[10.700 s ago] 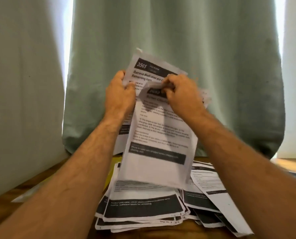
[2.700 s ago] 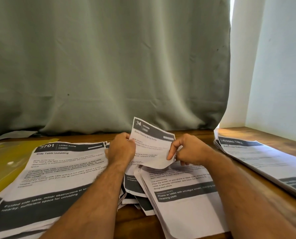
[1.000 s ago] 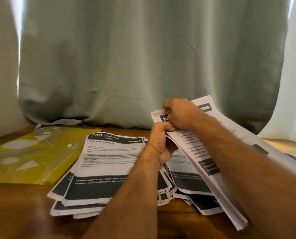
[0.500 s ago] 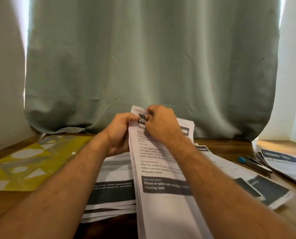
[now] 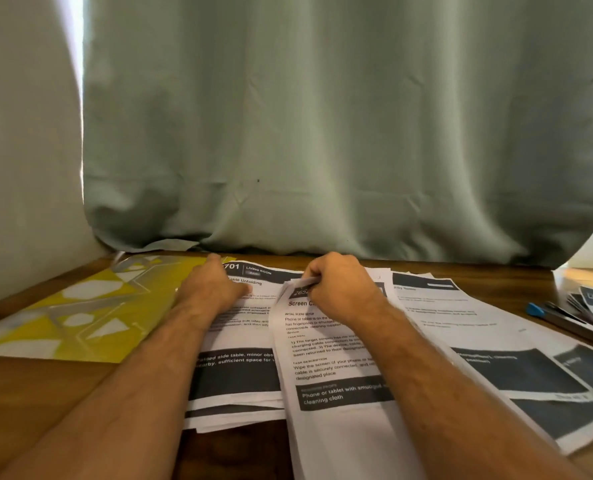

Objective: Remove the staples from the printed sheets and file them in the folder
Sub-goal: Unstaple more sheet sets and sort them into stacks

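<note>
Soft daylight leaks past both edges of the green curtain (image 5: 340, 133); the room is dimmish, the yellow folder (image 5: 80, 313) glares, and the edges bend and blur.

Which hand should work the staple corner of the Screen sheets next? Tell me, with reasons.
Right. The right hand already pinches the curled top corner of the Screen sheets. The left hand lies off to the side on the Living Room stack, better suited to steadying.

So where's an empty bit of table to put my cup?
Bare wood shows at the near left, in front of the yellow folder and left of the paper stack. There's also a thin strip along the curtain. The middle and right are crowded with papers and pens.
</note>
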Motion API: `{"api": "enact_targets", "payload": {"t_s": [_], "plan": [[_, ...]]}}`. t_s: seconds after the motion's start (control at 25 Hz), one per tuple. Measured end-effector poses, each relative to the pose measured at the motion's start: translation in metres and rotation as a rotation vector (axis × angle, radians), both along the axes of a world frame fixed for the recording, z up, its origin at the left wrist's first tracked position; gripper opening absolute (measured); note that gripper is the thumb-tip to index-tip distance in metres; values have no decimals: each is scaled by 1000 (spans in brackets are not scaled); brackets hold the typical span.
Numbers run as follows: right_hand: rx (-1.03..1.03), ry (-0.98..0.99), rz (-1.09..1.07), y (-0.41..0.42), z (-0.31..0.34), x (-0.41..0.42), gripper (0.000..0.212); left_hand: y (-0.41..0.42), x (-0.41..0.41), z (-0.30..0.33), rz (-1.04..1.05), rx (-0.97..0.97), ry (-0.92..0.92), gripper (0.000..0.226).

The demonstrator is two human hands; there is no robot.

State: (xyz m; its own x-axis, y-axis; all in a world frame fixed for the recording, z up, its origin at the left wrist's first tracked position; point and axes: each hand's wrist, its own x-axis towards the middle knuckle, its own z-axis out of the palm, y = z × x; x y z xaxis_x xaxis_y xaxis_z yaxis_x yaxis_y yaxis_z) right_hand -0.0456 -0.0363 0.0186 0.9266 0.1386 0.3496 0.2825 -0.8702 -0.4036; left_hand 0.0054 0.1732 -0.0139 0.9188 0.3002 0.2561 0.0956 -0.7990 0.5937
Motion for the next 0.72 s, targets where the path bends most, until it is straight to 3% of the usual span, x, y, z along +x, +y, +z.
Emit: {"api": "enact_targets", "payload": {"t_s": [0.12,0.32,0.52,0.6,0.72], "plan": [[36,25,13,-1,-3,-2,19,-1,-3,2,25,-47,-156,77],[30,49,44,-1,-6,-4,18,1,-10,8,-1,-127,-395,23],[12,65,65,-1,-6,-4,18,-2,-11,6,-4,-160,-385,13],[30,47,62,0,-7,-5,23,-3,-10,9,-82,-308,-324,10],[63,9,58,0,-7,-6,50,-2,-16,16,-263,-558,-270,7]]}}
